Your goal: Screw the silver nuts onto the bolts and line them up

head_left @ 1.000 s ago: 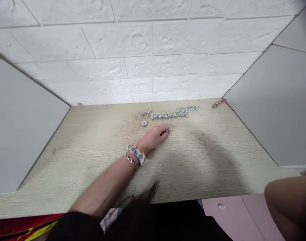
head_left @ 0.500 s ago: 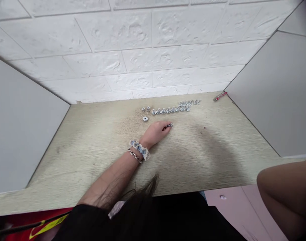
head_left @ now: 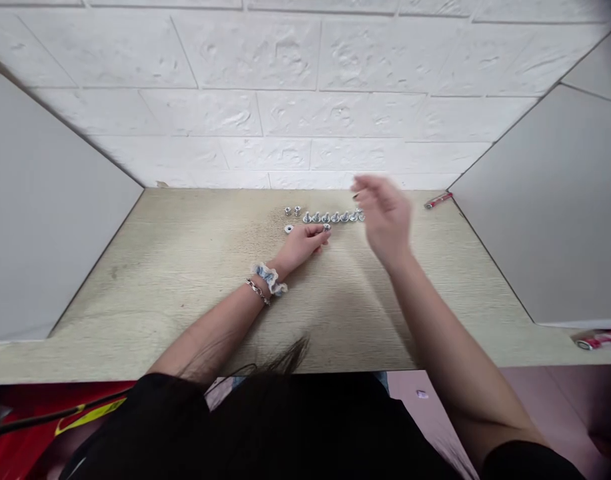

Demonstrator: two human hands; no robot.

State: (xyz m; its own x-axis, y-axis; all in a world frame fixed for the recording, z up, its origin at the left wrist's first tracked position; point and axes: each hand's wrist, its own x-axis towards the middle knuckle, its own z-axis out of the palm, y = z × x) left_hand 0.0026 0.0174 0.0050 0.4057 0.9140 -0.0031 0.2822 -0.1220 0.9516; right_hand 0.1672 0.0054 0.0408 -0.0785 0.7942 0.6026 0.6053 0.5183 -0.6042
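My left hand (head_left: 299,245) is closed in a pinch over the wooden tabletop. Between its thumb and fingers is a small silver metal fastener (head_left: 326,227), just in front of a row of similar fasteners (head_left: 326,218) standing on round bases. Beside that hand's knuckles lies a silver washer (head_left: 289,229) with a dark hole. Two small silver threaded pieces (head_left: 297,211) stand behind the washer. My right hand (head_left: 387,223) is raised at the row's right end, smeared by motion; whether its bent fingers hold anything is unclear. It hides the row's end and the screws behind.
A white brick-patterned wall (head_left: 285,113) closes off the back. Grey panels (head_left: 545,213) stand at both sides. One red tool-like object (head_left: 438,200) lies in the back right corner, another red object (head_left: 603,339) at the front right edge. Brown specks (head_left: 258,233) mark the tabletop.
My right hand has come in from the right, up to the end of the row. My left hand has shifted slightly left and back, the small fastener still in its pinch.
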